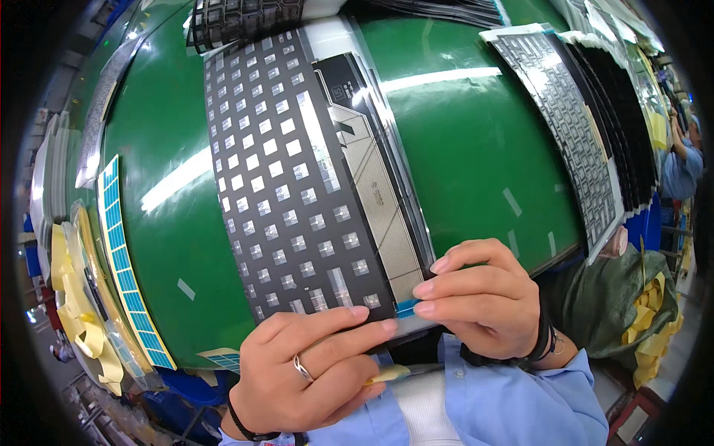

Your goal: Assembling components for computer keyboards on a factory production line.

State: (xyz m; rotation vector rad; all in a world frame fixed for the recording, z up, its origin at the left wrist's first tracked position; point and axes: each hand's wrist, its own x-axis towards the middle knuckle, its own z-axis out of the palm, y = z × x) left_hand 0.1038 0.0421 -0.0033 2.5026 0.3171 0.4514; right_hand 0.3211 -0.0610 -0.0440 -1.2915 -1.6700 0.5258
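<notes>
A black keyboard backing sheet (271, 167) with rows of small square windows lies lengthwise in front of me. Along its right side runs a printed flexible circuit film (375, 189) with a pale patterned area. A short strip of blue tape (406, 308) sits at the film's near end. My right hand (487, 305) is closed in a pinch on this tape at the near right corner. My left hand (309, 368) rests its index and middle fingertips on the sheet's near edge. Its other fingers are curled in, with a small yellow paper strip (390, 374) at the thumb.
A sheet of blue adhesive pieces (134, 275) lies at the left on the green table (476, 163). Crumpled yellow backing strips (89, 338) hang at the left edge. Stacked keyboard sheets (561, 126) lie at the right, and more black parts (245, 18) at the far end.
</notes>
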